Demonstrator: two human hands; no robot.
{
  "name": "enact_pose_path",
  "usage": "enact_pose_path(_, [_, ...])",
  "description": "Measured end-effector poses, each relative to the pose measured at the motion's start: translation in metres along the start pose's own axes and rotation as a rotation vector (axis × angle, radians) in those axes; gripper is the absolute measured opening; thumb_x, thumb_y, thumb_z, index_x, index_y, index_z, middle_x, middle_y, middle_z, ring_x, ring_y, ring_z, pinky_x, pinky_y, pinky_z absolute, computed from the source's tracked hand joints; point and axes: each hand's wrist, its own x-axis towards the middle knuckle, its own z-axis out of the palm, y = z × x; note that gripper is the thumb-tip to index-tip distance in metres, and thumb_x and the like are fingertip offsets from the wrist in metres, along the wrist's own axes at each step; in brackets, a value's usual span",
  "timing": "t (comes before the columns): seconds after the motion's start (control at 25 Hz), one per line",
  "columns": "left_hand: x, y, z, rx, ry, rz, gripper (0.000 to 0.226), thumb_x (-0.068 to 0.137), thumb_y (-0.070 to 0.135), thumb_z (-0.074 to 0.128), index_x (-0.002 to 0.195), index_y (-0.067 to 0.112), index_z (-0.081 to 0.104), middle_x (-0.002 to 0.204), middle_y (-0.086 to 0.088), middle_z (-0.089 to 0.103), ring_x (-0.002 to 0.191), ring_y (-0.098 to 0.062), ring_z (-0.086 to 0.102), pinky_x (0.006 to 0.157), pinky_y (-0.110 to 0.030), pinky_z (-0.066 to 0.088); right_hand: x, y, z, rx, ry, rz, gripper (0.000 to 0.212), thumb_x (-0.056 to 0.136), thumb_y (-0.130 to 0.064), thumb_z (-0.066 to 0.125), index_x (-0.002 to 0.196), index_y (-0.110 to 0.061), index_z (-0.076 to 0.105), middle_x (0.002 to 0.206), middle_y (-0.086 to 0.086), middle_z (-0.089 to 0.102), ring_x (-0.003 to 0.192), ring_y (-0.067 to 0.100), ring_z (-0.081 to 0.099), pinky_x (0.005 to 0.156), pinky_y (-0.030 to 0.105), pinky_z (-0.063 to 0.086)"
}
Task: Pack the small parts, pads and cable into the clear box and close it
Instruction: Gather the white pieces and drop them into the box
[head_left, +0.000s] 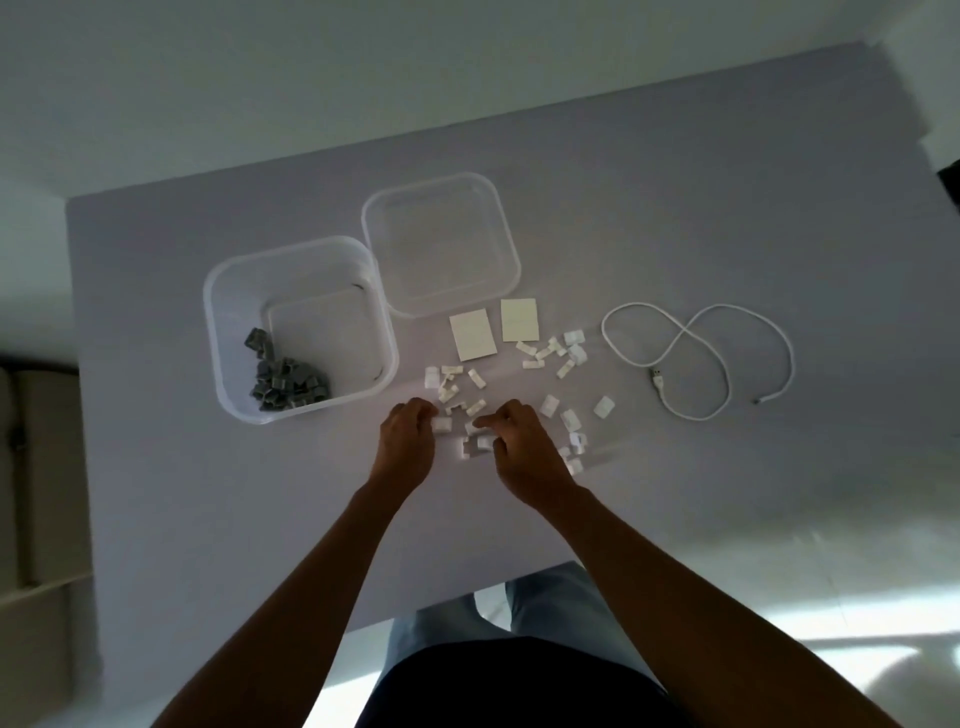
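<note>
The clear box (224, 332) stands open at the table's left, with a heap of grey small parts (287, 380) in its near corner. Its clear lid (511, 260) lies flat just right of it. Two pale pads (472, 334) (519, 320) rest in front of the lid. Several white small parts (551, 353) are scattered between the pads and my hands. My left hand (408, 441) and my right hand (524, 449) rest on the table among these white parts, fingers curled over some of them. A white cable (698, 332) lies looped at the right.
The grey-white table (675, 197) extends far behind and to the right of the objects. Its near edge runs just above my legs. A pale shelf unit (36, 493) stands on the floor at the left.
</note>
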Motion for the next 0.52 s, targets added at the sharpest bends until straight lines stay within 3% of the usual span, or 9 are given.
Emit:
enact_pose_path(0.16, [-0.003, 0.001, 0.005, -0.003, 0.000, 0.030, 0.030, 0.095, 0.002, 0.039, 0.106, 0.011, 0.065, 0.105, -0.010, 0.055, 0.090, -0.018, 0.049, 0.081, -0.022, 0.034, 0.002, 0.006, 0.001, -0.147, -0.081, -0.031, 0.048, 0.077, -0.007, 0.067, 0.124, -0.015, 0.061, 0.109, 0.012, 0.055, 0.101, 0.027, 0.054, 0.084, 0.036, 0.053])
enact_pose_path(0.28, [-0.006, 0.001, 0.011, 0.017, -0.007, 0.071, 0.026, 0.091, 0.003, 0.049, 0.113, 0.006, 0.062, 0.110, -0.013, 0.053, 0.094, -0.022, 0.053, 0.081, -0.020, 0.035, 0.003, 0.013, 0.002, -0.217, -0.091, -0.025, 0.045, 0.080, -0.011, 0.070, 0.123, -0.018, 0.062, 0.112, 0.011, 0.056, 0.102, 0.026, 0.055, 0.084, 0.038, 0.054])
enact_pose_path(0.52, [-0.010, -0.012, 0.019, 0.147, -0.008, 0.222, 0.032, 0.082, 0.014, 0.074, 0.111, 0.008, 0.064, 0.104, -0.015, 0.053, 0.088, -0.028, 0.056, 0.076, -0.036, 0.052, 0.003, 0.012, 0.002, -0.238, -0.051, -0.062, 0.047, 0.078, -0.023, 0.075, 0.122, -0.020, 0.060, 0.114, 0.009, 0.062, 0.103, 0.025, 0.058, 0.085, 0.039, 0.053])
